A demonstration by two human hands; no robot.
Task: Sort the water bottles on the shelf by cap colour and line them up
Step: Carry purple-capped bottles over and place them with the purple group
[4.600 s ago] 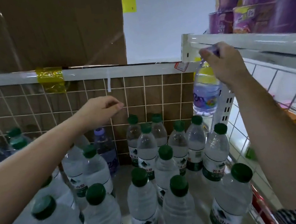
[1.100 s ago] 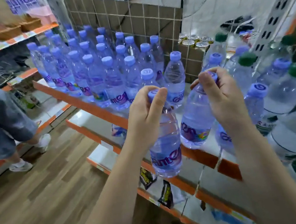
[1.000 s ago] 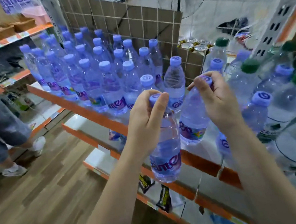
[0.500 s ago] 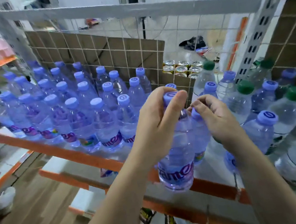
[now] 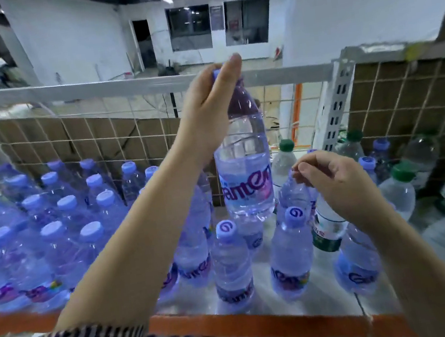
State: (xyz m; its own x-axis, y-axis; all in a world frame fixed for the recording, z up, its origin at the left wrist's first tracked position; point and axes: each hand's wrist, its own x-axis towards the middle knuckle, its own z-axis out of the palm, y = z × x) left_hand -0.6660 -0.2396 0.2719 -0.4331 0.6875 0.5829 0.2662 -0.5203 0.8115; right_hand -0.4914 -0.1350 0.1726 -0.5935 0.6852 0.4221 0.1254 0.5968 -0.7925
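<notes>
Raised higher, the bottle hangs over the orange-edged shelf.

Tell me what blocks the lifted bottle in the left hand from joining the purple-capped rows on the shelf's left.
Nothing visible: the left hand holds the lifted bottle raised above the neighbouring caps, with the purple-capped rows to its left. Just below it, other purple-capped bottles stand close together.

Orange-edged shelf, purple-capped bottles crowded left, green-capped bottles right, seemingly mixed with purple.
</notes>
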